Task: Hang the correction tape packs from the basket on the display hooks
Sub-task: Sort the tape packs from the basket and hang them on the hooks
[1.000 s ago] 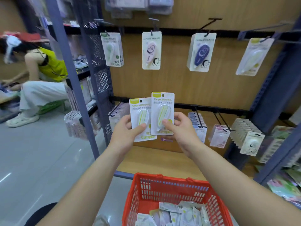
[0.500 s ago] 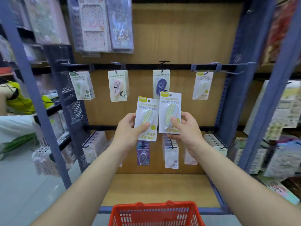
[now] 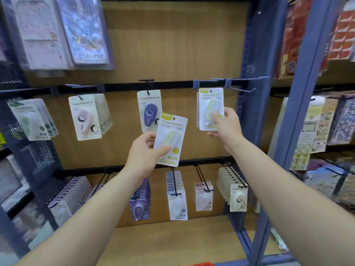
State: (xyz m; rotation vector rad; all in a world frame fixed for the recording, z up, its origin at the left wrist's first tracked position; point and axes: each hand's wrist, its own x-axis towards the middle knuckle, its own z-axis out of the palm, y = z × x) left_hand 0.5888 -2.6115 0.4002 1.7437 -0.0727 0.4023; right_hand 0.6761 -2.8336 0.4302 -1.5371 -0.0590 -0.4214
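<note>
Partway through restocking: pinching one yellow tape pack in the right hand, just under the blue hook above it, not plainly threaded yet; gripping a second pack in the left hand, lower and leftward; more presumably waiting in the basket below.

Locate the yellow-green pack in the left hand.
Head view, centre: the yellow-green pack is in the left hand, below-right of the purple pack, left of the other pack in the right hand.
</note>
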